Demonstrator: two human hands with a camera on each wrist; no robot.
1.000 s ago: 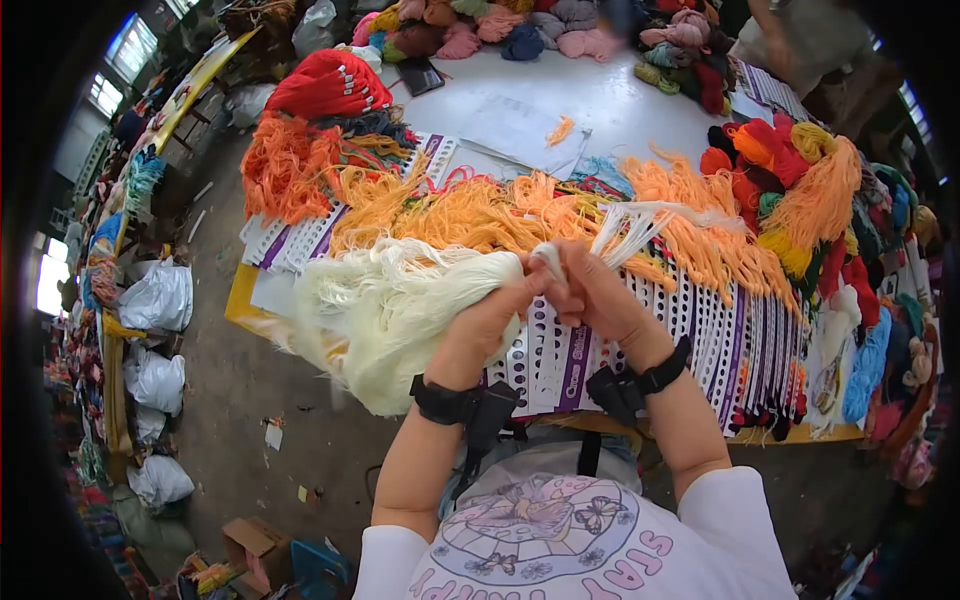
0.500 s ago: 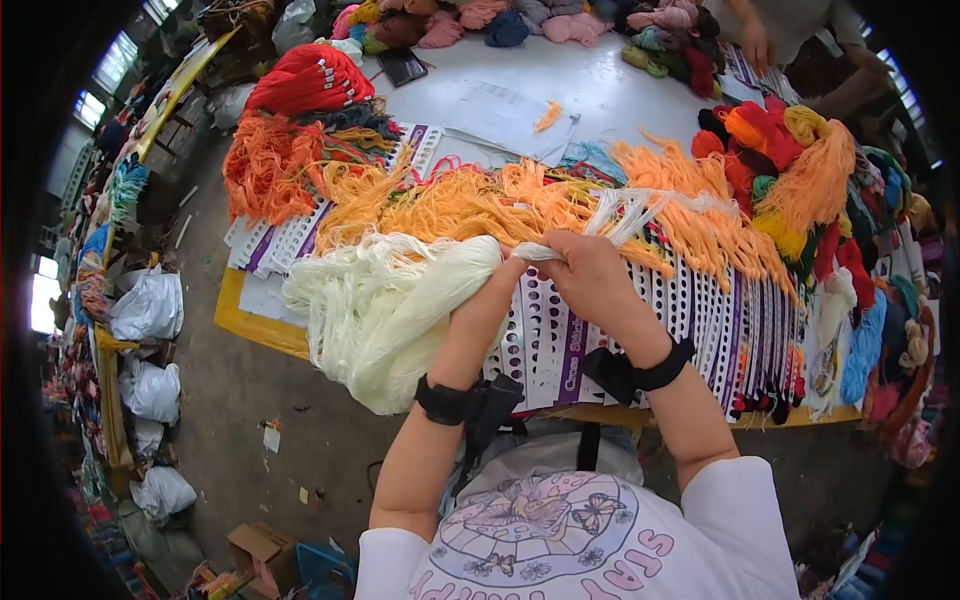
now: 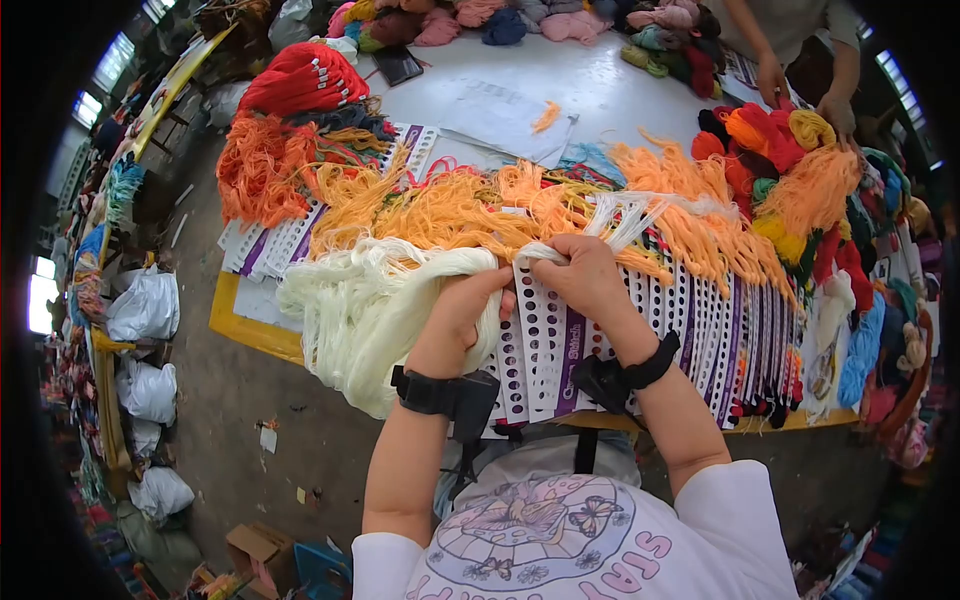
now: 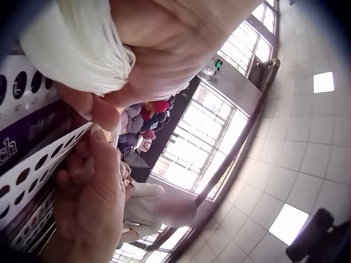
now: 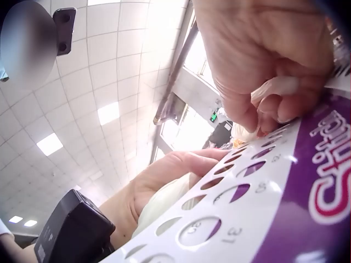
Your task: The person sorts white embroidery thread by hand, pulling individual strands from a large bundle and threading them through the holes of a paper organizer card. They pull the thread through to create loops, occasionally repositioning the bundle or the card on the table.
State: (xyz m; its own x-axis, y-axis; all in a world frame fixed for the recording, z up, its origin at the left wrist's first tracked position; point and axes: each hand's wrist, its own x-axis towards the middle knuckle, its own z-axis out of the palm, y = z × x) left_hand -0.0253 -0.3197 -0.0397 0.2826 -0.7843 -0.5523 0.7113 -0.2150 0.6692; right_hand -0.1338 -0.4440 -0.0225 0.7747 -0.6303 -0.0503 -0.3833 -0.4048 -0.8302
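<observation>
Since a moment earlier, both hands had dropped from mid-air onto the punched card at the table's near edge. At centre-left of the frame the left hand curled round the thick cream yarn bundle, which spilled off the edge at left. Just right of it, the right hand pinched a thin cream strand against the card's holes. I judged the heavy bundle could slide off and drag the strand free if that grip loosened. The white table was heaped with orange yarn and more cards; white sacks sat on the concrete floor at far left, and another person worked at upper right.
</observation>
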